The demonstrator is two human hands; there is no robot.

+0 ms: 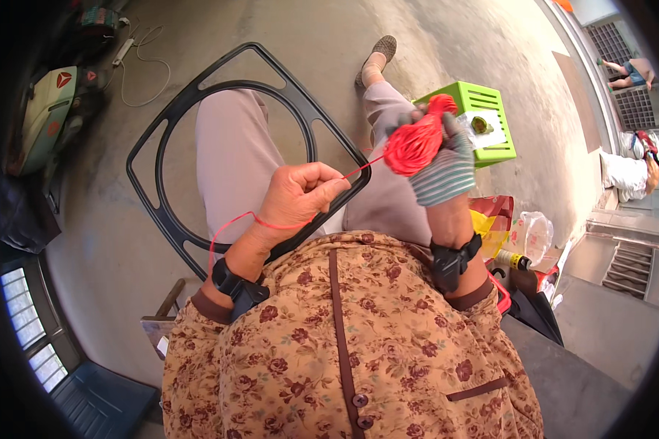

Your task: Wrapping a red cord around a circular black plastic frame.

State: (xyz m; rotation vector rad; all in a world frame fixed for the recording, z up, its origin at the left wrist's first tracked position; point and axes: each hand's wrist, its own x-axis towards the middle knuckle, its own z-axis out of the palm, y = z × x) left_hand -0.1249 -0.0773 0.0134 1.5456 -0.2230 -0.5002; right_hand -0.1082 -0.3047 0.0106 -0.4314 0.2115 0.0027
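**Two hands hold a red cord taut beside a black frame**

The left hand (296,194), bare, pinches a red cord (357,171) between thumb and forefinger, over the lower right of a black frame (184,100). The right hand (447,157), in a striped glove, grasps a bundle of the same cord (414,150) just right of the frame. The strand between them is straight, probably so that it pays out without tangling; the glove likely guards against rubbing. A slack length crosses the left wrist and drops toward the frame's lower edge.

The frame, a rounded square around a ring, lies over the left thigh, seemingly so that the lap supports it; a mauve trouser leg (234,161) shows through the ring.

Right of the frame, beyond the bundle, stands a green slatted stool (496,102), with a white sheet (494,134) on top. Nearer the body are a red-and-yellow bag (494,212) and a spool (511,259), their print too small to read. Far left of the frame, a pale vehicle (51,110) bears a round red emblem.
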